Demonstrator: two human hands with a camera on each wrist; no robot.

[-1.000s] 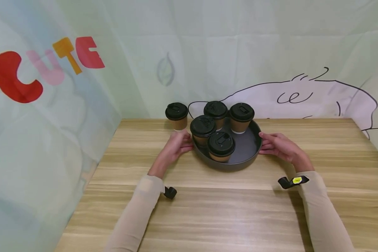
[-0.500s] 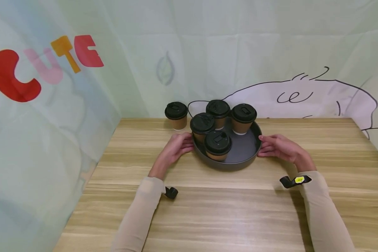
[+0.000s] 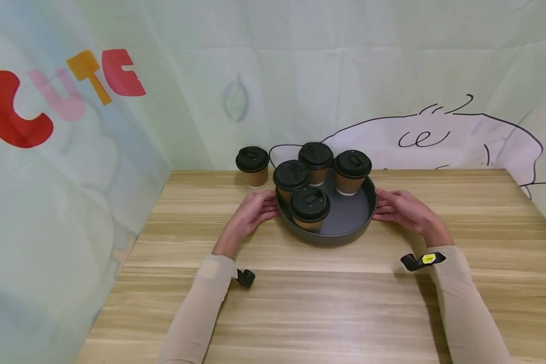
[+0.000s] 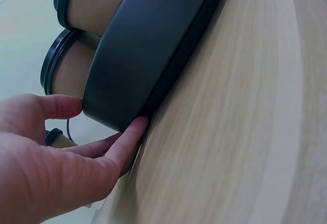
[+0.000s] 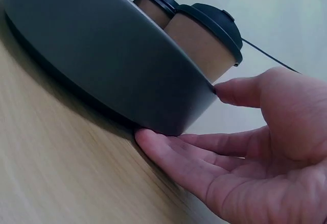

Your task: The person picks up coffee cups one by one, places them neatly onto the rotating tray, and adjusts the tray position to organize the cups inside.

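A round dark grey pan (image 3: 346,217) sits on the wooden table, with several lidded paper coffee cups upright in it. One coffee cup (image 3: 309,207) is at the front left and another (image 3: 352,172) at the back right. The left hand (image 3: 250,212) grips the pan's left side. In the left wrist view, its thumb meets the rim and its fingers (image 4: 125,142) lie at the base. On the opposite side, the right hand (image 3: 405,210) holds the pan likewise, thumb at the rim and fingers (image 5: 168,155) at the bottom edge.
Outside the pan, a further lidded coffee cup (image 3: 255,169) stands at the back left, near the left hand. A printed cloth backdrop (image 3: 200,91) rises behind and left of the wooden table (image 3: 327,308).
The cups have shifted clockwise with the pan: the front one has gone left, the back one slightly right. Both hands stay at the pan's sides. The head view has drifted slightly.
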